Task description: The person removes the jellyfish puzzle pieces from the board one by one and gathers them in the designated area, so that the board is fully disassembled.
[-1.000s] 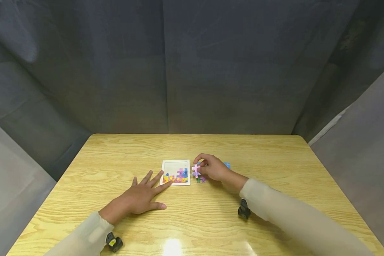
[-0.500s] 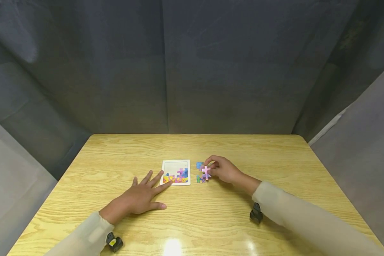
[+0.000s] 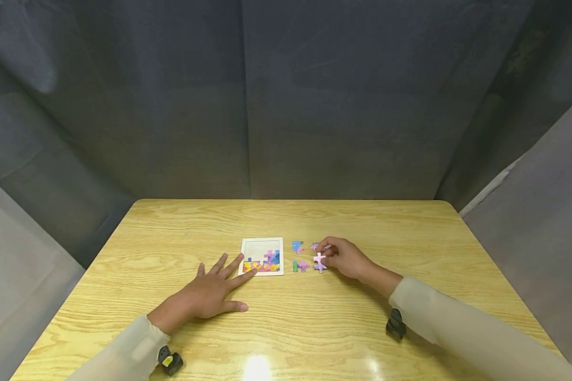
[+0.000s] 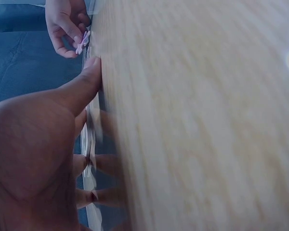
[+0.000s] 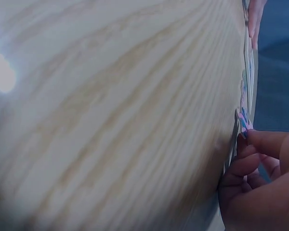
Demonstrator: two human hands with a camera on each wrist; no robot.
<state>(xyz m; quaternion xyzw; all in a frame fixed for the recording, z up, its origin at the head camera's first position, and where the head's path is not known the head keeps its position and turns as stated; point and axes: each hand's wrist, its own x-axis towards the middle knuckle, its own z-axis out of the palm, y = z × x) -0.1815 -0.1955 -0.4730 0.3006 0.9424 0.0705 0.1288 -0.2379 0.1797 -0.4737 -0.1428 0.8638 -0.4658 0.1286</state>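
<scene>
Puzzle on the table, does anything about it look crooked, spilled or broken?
Nothing stands out. The white frame lies flat, partly filled; loose pieces lie beside it, and the right hand pinches a pink piece. Small chips would be too fine to see.

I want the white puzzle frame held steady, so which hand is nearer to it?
Left. The left hand has fingertips at the left side of the white puzzle frame; the right hand is beyond loose puzzle pieces to the frame's right.
</scene>
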